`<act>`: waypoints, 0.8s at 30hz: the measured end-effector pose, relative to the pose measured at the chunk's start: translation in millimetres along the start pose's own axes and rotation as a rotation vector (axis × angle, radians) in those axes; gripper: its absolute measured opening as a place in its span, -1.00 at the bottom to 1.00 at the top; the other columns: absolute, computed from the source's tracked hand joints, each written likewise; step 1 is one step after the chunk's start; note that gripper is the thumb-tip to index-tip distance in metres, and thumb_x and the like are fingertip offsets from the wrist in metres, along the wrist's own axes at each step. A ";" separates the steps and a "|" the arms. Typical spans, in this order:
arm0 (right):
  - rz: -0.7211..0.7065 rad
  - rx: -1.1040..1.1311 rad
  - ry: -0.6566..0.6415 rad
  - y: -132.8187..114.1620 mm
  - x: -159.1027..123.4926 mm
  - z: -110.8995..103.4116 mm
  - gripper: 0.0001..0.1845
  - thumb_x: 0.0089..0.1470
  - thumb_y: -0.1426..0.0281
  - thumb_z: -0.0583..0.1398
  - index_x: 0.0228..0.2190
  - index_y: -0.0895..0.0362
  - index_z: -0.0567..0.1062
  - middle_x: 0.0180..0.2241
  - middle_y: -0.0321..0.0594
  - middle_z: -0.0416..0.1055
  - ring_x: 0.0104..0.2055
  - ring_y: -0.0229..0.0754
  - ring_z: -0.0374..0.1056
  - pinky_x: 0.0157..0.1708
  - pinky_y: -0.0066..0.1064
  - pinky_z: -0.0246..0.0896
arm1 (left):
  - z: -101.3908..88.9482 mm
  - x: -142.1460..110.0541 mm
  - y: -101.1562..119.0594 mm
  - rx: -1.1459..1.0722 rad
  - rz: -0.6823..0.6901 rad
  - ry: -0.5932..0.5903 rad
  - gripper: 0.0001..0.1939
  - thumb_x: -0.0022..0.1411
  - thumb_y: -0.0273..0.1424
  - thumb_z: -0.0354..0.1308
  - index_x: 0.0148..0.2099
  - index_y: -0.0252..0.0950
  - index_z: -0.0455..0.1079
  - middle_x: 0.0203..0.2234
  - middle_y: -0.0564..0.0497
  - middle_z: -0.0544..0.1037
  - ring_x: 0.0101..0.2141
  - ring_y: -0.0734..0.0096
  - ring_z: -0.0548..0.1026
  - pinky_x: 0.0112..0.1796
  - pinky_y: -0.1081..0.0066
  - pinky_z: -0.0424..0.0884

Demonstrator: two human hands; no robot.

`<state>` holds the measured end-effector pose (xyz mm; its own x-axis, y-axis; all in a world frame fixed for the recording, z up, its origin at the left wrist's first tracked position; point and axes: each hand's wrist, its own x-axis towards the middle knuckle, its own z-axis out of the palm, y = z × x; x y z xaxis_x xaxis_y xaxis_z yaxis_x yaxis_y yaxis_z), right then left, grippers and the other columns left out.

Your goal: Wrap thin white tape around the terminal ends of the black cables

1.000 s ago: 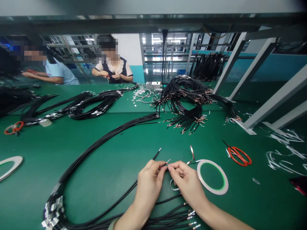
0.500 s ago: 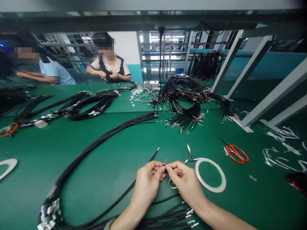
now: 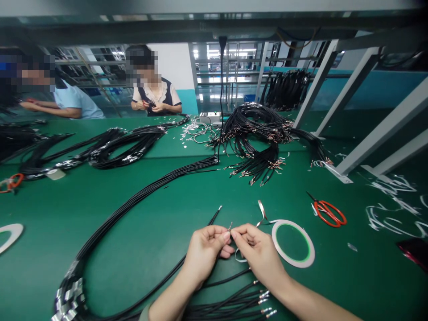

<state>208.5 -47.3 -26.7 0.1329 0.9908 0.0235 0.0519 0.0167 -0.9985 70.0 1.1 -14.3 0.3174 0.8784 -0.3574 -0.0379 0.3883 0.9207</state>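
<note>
My left hand is closed in a pinch around a thin black cable, whose bared coppery tip pokes up between the fingers. Thumb and forefinger of my right hand press together at that same tip; any small piece between them is hidden. Beside the right hand lies a roll of white tape with a green inner ring. From it a loose copper-coloured strip curls upward. Below the hands spread several black cables with metal-wrapped ends. A bundle of black cables loops around on the left.
Orange-handled scissors lie to the right, near white strip scraps and a grey metal frame leg. Coiled black cables pile up behind. Another tape roll sits at the left edge. Two people work across the bench.
My hands stay nearly in place at the cable tip, with the left fingers shifting slightly. Across the bench, the co-worker in the dark vest has moved their hands.
</note>
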 end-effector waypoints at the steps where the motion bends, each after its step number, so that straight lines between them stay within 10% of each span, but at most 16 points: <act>1: 0.003 0.014 -0.004 -0.8 -0.3 -0.1 -0.78 0.17 0.29 0.17 -0.40 0.19 0.50 -0.55 -0.30 0.42 -0.56 -0.33 0.21 -0.59 -0.52 0.01 | -0.1 -0.5 0.5 -0.017 -0.011 -0.012 -0.68 -0.07 -0.26 0.39 -0.38 -0.44 0.48 -0.58 -0.01 0.56 -0.59 0.49 0.51 -0.52 0.53 0.45; 24: 0.068 0.124 -0.040 3.6 7.0 -5.9 -0.75 0.14 0.26 0.20 -0.37 0.21 0.52 -0.64 -0.38 0.30 -0.61 -0.37 0.16 -0.61 -0.55 -0.02 | -4.6 -0.1 3.9 -0.040 -0.067 -0.076 -0.69 -0.07 -0.32 0.41 -0.33 -0.42 0.46 -0.56 0.00 0.57 -0.54 0.47 0.55 -0.49 0.55 0.45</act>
<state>215.4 -41.2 -29.8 0.0920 0.9948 -0.0440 -0.0784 -0.0369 -0.9962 65.5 3.8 -11.4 0.3912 0.8271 -0.4035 -0.0513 0.4573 0.8878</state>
